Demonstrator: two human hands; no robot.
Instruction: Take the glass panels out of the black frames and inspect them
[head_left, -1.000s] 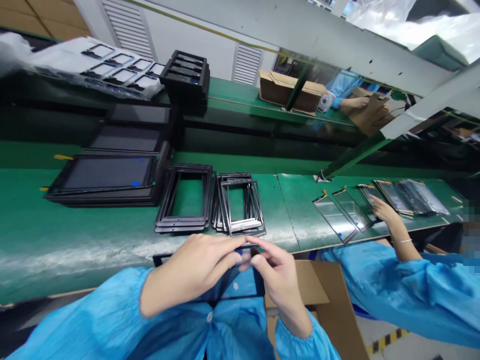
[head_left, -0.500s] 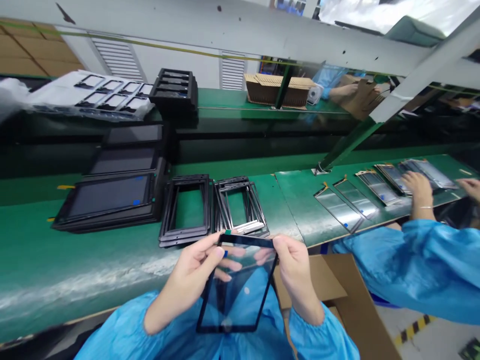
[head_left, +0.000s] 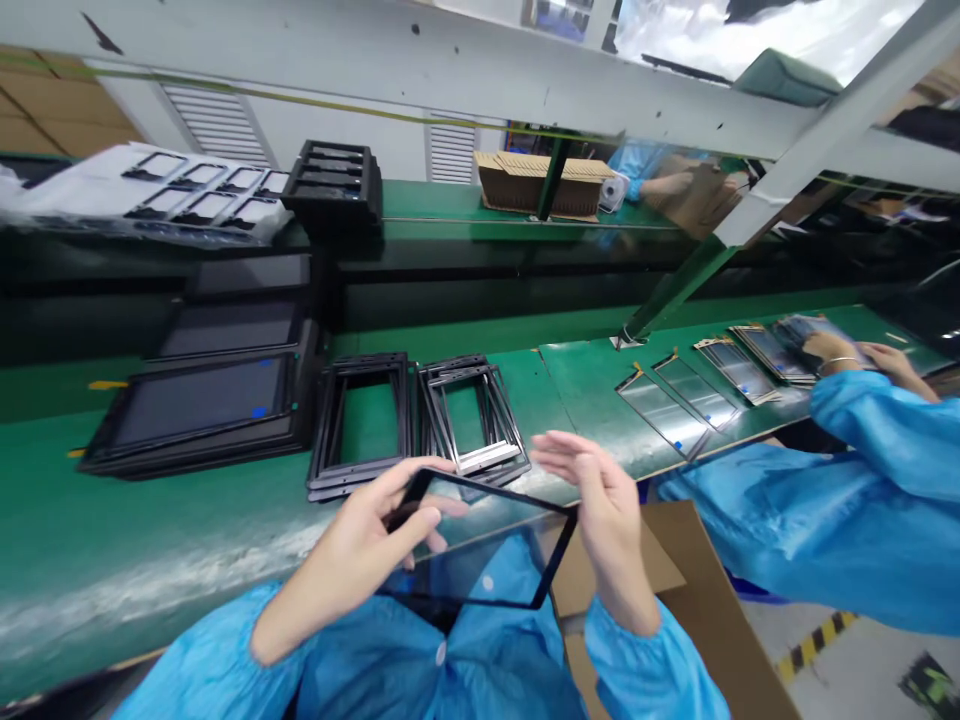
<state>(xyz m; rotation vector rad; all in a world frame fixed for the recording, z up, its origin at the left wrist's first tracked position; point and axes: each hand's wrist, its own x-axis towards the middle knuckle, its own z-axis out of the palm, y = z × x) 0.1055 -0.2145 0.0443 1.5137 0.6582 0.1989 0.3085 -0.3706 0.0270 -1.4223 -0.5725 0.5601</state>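
Note:
My left hand [head_left: 360, 545] grips one end of a clear glass panel [head_left: 491, 550] with a black border, its thumb lying on the front and some fingers showing through from behind. The panel is held sideways above my lap, just off the bench edge. At its right end is my right hand [head_left: 611, 520], fingers stretched out and apart, beside the panel's corner; whether the palm touches it I cannot tell. Just beyond the hands lie two piles of black rectangular frames, a left pile [head_left: 360, 425] and a right pile [head_left: 472, 415], the latter with a silvery strip across it.
Dark screen panels [head_left: 202, 400] are stacked at the left on the green bench [head_left: 187, 540]. Clear panels [head_left: 667, 410] lie at the right, near a co-worker's hands [head_left: 832, 350]. A green-and-white post [head_left: 690, 275] rises from the bench. A cardboard box [head_left: 712, 610] stands below my right arm.
The glass panel has turned from upright to sideways in my left hand. My right hand has let go of its upper corner and opened. The co-worker's hands have come closer together.

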